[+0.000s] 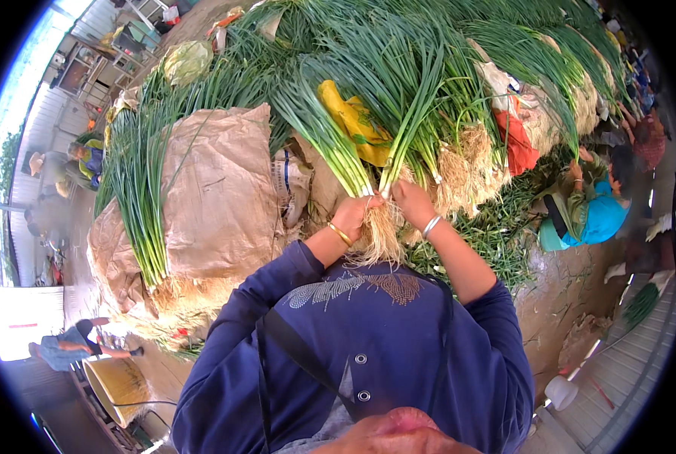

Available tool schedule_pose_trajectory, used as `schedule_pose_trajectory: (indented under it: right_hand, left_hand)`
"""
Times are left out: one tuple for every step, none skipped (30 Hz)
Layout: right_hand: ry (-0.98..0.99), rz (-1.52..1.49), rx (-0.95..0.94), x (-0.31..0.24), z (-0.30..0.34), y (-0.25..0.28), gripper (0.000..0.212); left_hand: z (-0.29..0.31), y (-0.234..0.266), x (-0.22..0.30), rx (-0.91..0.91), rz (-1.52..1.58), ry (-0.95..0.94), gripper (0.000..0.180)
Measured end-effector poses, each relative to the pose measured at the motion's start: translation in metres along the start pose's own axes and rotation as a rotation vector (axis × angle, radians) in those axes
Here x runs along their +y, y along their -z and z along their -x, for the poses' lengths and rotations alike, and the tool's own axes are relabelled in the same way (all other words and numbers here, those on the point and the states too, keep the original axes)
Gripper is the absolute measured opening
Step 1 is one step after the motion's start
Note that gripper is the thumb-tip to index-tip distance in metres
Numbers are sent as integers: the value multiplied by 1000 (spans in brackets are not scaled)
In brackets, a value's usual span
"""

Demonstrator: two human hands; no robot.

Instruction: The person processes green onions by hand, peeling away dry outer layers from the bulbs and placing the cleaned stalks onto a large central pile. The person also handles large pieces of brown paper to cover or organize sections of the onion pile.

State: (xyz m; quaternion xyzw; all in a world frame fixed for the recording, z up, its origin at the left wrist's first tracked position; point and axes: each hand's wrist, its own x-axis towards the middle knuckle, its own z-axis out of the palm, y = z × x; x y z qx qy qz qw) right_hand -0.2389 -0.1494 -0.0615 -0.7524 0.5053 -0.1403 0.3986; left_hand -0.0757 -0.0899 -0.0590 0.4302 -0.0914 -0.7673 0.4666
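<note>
My left hand (pixel 352 216), with a gold bangle at its wrist, is closed round the lower white stems of a bunch of scallions (pixel 339 160). Their green tops lean up and to the left. Beside it my right hand (pixel 413 201), a silver bangle on its wrist, is closed on the base of more scallions (pixel 407 142) that lean up to the right. Pale stringy roots (pixel 380 236) hang below the two hands, in front of my chest. Just beyond, a yellow bag (pixel 353 121) lies between the two sets of green leaves.
Brown sacking (pixel 220 189) covers a heap at the left, with another scallion bunch (pixel 142 219) on it. Large scallion piles spread behind. A red cloth (pixel 515 144) lies right of the rooted bunches. Loose green trimmings (pixel 481 238) cover the floor. A person in blue (pixel 599 214) sits at the right.
</note>
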Motion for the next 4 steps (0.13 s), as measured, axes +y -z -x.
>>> schedule_pose_trajectory:
  right_hand:
    - [67, 18, -4, 6, 12, -6, 25]
    - [142, 32, -2, 5, 22, -9, 24]
    - [227, 40, -11, 0, 33, -17, 22]
    - [249, 44, -30, -7, 27, -20, 22]
  left_hand:
    - [-2, 6, -2, 6, 7, 11, 18]
    - [2, 6, 2, 24, 20, -8, 18]
    - [2, 13, 1, 60, -28, -62, 20]
    - [-3, 21, -5, 99, -74, -116, 21]
